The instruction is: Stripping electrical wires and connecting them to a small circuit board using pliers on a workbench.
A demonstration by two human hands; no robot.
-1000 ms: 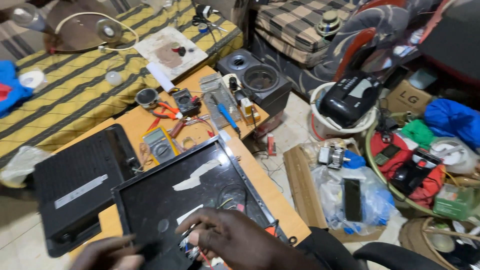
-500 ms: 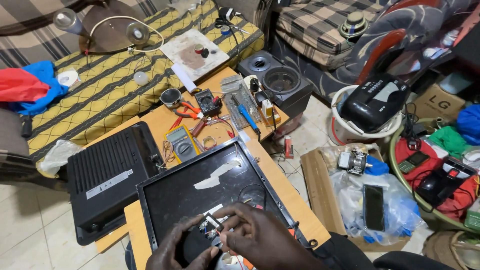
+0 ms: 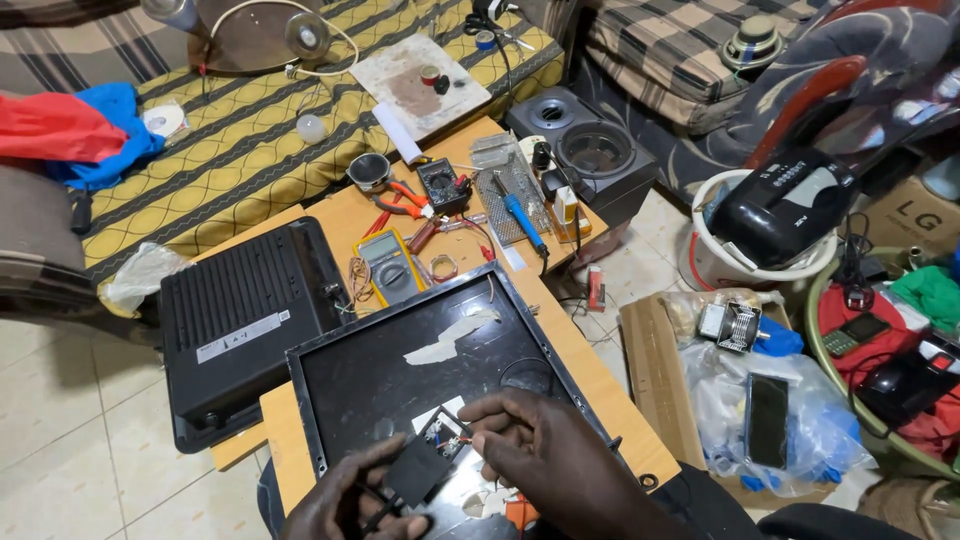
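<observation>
**Small black module held over opened monitor panel**

Where the frame's lower edge cuts in, a small black module (image 3: pixel 418 470) is pinched between the left hand (image 3: pixel 345 505) and right hand (image 3: pixel 545 455), both closed on it, over the black monitor back panel (image 3: pixel 400 370). Beyond, a yellow multimeter (image 3: pixel 387 265) and blue soldering iron (image 3: pixel 522 222) are seen on the wooden table (image 3: pixel 590 370).

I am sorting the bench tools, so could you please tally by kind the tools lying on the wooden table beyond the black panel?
Multimeter, yellow: 1
Pliers, red-handled: 1
Blue-handled tool: 1
Total: 3
</observation>
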